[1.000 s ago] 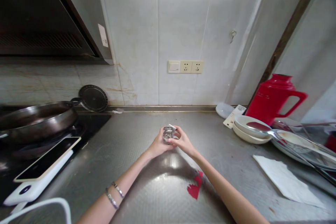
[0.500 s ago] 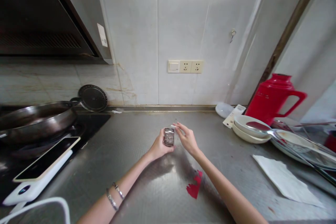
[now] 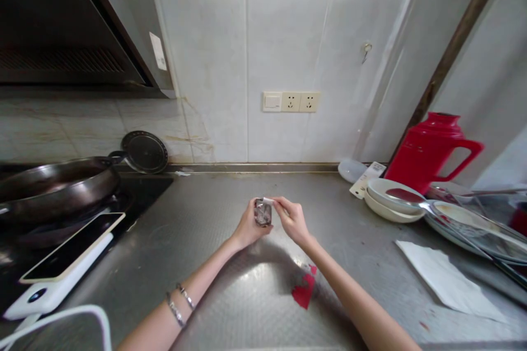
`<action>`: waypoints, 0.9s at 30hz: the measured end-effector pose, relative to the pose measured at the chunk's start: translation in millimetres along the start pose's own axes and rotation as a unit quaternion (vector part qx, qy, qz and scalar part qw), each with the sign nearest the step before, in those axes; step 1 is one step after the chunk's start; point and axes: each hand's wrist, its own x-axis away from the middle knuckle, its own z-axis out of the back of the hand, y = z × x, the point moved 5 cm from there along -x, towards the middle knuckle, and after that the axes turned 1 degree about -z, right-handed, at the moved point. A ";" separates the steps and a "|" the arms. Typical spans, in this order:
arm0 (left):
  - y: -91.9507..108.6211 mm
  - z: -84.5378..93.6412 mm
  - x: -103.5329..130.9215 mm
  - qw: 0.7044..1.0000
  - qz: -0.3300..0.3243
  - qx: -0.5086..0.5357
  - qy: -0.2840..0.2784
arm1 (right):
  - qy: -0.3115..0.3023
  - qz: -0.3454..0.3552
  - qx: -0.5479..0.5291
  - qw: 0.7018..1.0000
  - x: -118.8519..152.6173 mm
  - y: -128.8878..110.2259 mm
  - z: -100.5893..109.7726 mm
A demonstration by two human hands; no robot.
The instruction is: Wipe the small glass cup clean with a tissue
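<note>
A small dark, shiny rectangular container (image 3: 262,214) is gripped in my left hand (image 3: 246,229), its top face turned toward me, above the steel counter (image 3: 197,230). My right hand (image 3: 293,219) pinches a small white strip (image 3: 267,201), which lies against the container's upper edge. What the container is made of cannot be told clearly. Torn red pieces (image 3: 303,290) lie on the counter below my right forearm.
At the left are a pan (image 3: 61,186) on the stove, a phone (image 3: 74,247) on a white device, and a white cable. To the right stand bowls (image 3: 391,214), a red thermos (image 3: 428,153), plates with utensils, and a white napkin (image 3: 448,279).
My right hand has shifted slightly left and down, and the white strip now overlaps the container's top edge. The container has tilted and moved slightly left.
</note>
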 end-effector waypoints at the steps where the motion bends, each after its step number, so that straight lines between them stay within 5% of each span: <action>1: 0.0 0.2 0.0 1.000 0.000 0.003 0.001 | 0.013 -0.013 -0.006 1.000 -1.4 1.7 2.4; 7: 4.5 -2.0 3.1 1.000 -0.021 -0.019 0.002 | 0.119 -0.057 0.006 0.991 -6.3 16.0 12.2; 15: 0.0 -8.5 4.5 0.999 -0.024 -0.033 -0.011 | -0.062 0.098 0.103 0.988 1.3 0.5 -9.7; 21: -1.9 -1.9 0.8 0.997 -0.041 -0.059 0.010 | -0.093 0.204 0.142 0.964 7.3 -13.7 -12.6; 27: 2.0 2.5 -1.6 0.997 -0.024 -0.063 0.028 | -0.112 0.224 0.120 0.961 7.4 -28.4 -8.8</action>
